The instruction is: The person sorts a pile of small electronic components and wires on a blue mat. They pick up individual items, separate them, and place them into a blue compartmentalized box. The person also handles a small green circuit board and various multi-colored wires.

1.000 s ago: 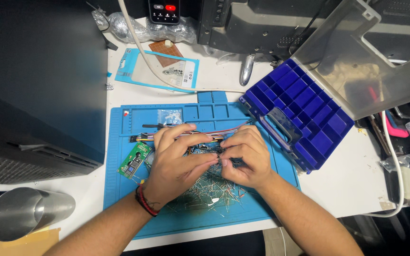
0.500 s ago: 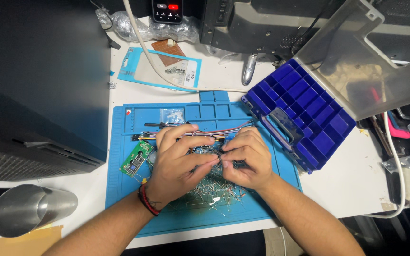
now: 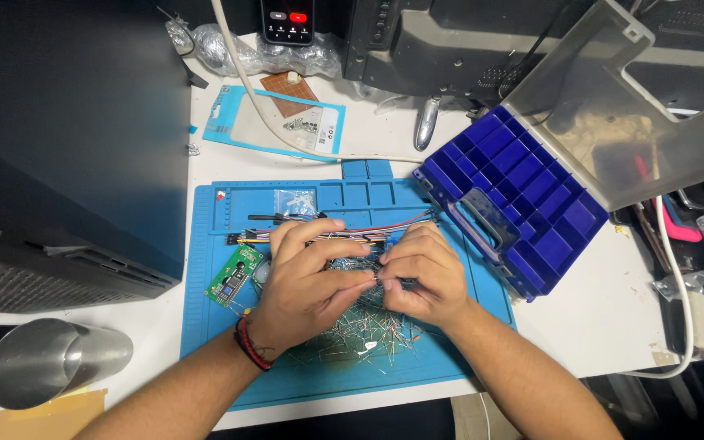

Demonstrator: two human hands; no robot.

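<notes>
— What are the two hands doing?

— The left hand (image 3: 307,281) and the right hand (image 3: 419,277) meet over the blue work mat (image 3: 205,326). Their fingertips pinch together a small thin component (image 3: 378,279), so both hands are closed on it. It is too small to tell its exact kind.

— Where is this component?

— It is held just above the pile of loose wire-legged components (image 3: 364,330), which lies on the mat under the hands.

— What else is near?

— A bundle of coloured jumper wires (image 3: 258,236) lies behind the fingers, and a small green circuit board (image 3: 234,277) is just beside the left hand. An open blue compartment box (image 3: 523,195) stands on the white tabletop (image 3: 613,318) to the right. A steel cup (image 3: 46,363) lies on its side at the left.
</notes>
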